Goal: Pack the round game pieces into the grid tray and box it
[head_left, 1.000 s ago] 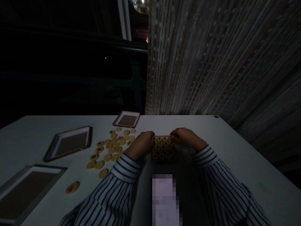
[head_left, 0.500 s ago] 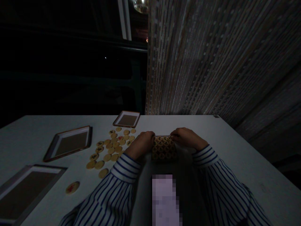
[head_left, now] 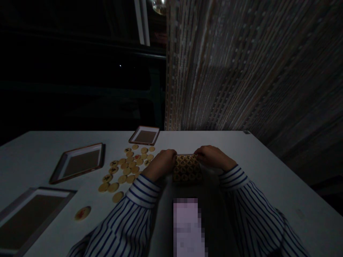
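A small box [head_left: 187, 182] sits before me, with round Chinese chess pieces [head_left: 187, 170] lying in rows inside it, several marked with dark characters. My left hand [head_left: 161, 164] is closed at the box's far left corner, fingertips on its edge. At the far right corner, my right hand [head_left: 213, 157] pinches the edge in the same way. The fingers partly cover both corners. Left of my left hand, loose round wooden chess pieces [head_left: 131, 164] are spread on the table, some face down; my left hand and sleeve hide part of the group.
Three shallow trays, near [head_left: 40, 210], middle [head_left: 83, 160] and far [head_left: 144, 135], lie on the left of the white table [head_left: 257, 185]. One piece with a red mark [head_left: 83, 213] lies apart. A blurred, lit rectangle [head_left: 189, 228] is close to me. A string curtain [head_left: 209, 71] hangs behind.
Almost nothing differs: both hands stay at the box's far corners, and the pieces and trays lie where they were. The curtain at the back shifts slightly.
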The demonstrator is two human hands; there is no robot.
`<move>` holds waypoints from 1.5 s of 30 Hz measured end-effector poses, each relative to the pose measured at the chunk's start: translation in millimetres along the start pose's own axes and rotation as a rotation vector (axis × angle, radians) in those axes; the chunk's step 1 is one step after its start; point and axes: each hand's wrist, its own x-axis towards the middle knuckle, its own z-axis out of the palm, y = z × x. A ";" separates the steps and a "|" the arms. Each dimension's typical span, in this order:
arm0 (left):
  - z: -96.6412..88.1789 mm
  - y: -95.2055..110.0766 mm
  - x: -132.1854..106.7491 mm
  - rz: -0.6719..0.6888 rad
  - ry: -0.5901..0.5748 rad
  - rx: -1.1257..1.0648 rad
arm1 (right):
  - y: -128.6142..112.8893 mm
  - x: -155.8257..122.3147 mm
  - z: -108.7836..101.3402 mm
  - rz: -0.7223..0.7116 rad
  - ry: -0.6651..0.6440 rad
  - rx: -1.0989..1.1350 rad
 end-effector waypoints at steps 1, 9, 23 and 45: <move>-0.1 0.0 -0.4 0.000 0.000 -0.001 | -0.2 0.0 0.1 0.000 -0.001 0.000; 1.2 -0.3 -0.2 0.004 0.008 -0.008 | -0.3 -0.3 0.6 -0.013 0.012 0.000; 0.6 -0.8 -0.4 0.004 0.003 0.004 | 0.7 -0.5 1.3 -0.025 0.019 0.012; -3.1 3.2 -3.1 -0.010 -0.007 -0.017 | -2.0 -0.7 -0.2 -0.005 0.006 -0.003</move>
